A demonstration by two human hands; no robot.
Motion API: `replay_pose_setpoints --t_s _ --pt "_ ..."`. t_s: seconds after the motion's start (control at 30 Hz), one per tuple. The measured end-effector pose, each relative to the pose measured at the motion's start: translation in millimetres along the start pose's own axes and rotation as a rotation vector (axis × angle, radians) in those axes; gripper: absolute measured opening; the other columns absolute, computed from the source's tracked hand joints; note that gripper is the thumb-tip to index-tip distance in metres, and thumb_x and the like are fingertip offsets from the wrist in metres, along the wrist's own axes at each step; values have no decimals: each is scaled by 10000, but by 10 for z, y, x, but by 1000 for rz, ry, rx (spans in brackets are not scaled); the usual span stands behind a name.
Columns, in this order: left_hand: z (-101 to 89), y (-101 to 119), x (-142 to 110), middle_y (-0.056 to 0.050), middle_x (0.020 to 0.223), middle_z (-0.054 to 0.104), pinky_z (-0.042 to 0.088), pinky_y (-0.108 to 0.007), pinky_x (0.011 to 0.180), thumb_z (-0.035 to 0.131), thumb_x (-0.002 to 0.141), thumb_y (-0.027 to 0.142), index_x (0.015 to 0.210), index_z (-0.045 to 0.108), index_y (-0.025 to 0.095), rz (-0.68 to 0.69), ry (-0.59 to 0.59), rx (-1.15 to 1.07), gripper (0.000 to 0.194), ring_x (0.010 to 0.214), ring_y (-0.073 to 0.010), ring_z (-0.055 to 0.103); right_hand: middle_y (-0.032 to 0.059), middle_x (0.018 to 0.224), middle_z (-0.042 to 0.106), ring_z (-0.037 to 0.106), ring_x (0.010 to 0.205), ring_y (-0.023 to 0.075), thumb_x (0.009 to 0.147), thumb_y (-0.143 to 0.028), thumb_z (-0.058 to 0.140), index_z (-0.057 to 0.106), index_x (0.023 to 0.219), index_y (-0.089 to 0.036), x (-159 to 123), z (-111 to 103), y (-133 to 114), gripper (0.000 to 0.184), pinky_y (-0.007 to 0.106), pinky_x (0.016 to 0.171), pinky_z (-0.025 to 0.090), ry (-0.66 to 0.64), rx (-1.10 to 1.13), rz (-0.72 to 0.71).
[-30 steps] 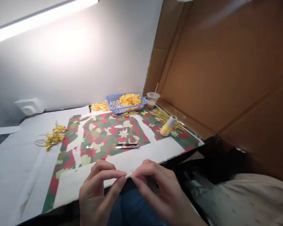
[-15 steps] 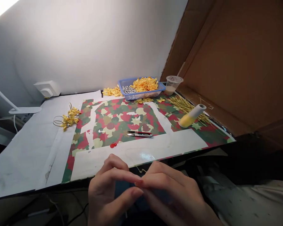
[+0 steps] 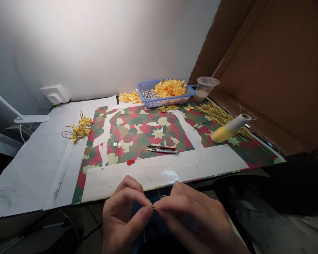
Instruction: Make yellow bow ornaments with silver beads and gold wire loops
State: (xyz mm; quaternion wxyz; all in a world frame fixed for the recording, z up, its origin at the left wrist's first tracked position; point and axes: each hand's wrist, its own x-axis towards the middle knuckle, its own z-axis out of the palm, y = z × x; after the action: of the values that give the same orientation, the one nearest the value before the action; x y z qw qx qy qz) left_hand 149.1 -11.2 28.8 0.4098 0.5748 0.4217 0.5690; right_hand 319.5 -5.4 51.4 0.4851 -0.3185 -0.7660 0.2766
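My left hand (image 3: 124, 215) and my right hand (image 3: 193, 220) meet low in the view, just past the table's front edge. Their fingertips pinch a thin pale thread (image 3: 148, 173), which loops up over the white paper. The pinched point is small and partly hidden by my fingers. Nearest my hands, a small red piece (image 3: 130, 162) lies on the patterned sheet. Thread snips (image 3: 162, 150) lie farther on, their blades and red-trimmed handle flat on the sheet.
A blue basket (image 3: 165, 102) holds yellow ribbon pieces and steel beads. A yellow thread spool (image 3: 229, 128) lies on straw-like sticks at right. Gold ribbon bows with wire loops (image 3: 78, 130) sit at left. A plastic cup (image 3: 204, 88) stands by the cardboard wall (image 3: 267, 70).
The view has tilted and shifted, so the table sits higher and more fully in frame. My hands have come closer, and their fingertips now meet on the thread.
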Motion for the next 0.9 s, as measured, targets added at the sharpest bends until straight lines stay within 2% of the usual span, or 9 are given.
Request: replay_pose_setpoints --t_s 0.13,0.33,0.5,0.63,0.77,0.9 --pt "-27 -5 -18 12 671 519 431 -249 595 686 828 273 735 655 244 68 17 132 102 665 -139 501 -27 647 548 515 532 83 907 -108 553 610 959 -204 0 11 35 123 166 482 427 -10 -12 6" --pt "-103 47 26 12 669 542 431 -294 606 664 827 205 788 631 245 258 -57 412 64 657 -157 519 -37 614 525 486 502 75 900 -123 572 624 927 -199 4 32 71 96 164 449 393 -16 -23 19" --pt "-151 105 82 17 634 563 420 -296 588 659 784 149 743 586 228 399 -110 598 115 594 -149 518 -27 635 537 504 528 84 914 -133 554 603 950 -205 -49 28 144 95 174 474 402 -107 -7 20" --pt "-183 89 104 19 628 565 412 -303 603 636 752 114 735 557 221 418 -172 656 134 583 -146 525 -17 672 539 516 562 92 915 -120 538 588 983 -207 -102 18 218 121 186 507 410 -201 -8 31" --pt "-182 52 135 26 632 549 405 -299 623 621 737 84 734 541 211 422 -198 671 150 590 -135 529 -34 640 469 482 537 86 916 -116 530 593 965 -203 -110 -5 250 117 186 489 386 -222 -35 54" --pt "-211 12 167 20 635 553 416 -300 628 618 744 100 737 534 217 408 -240 657 144 603 -145 541 -34 629 469 485 532 88 906 -123 556 605 930 -202 -108 -18 291 96 189 488 394 -239 -43 65"
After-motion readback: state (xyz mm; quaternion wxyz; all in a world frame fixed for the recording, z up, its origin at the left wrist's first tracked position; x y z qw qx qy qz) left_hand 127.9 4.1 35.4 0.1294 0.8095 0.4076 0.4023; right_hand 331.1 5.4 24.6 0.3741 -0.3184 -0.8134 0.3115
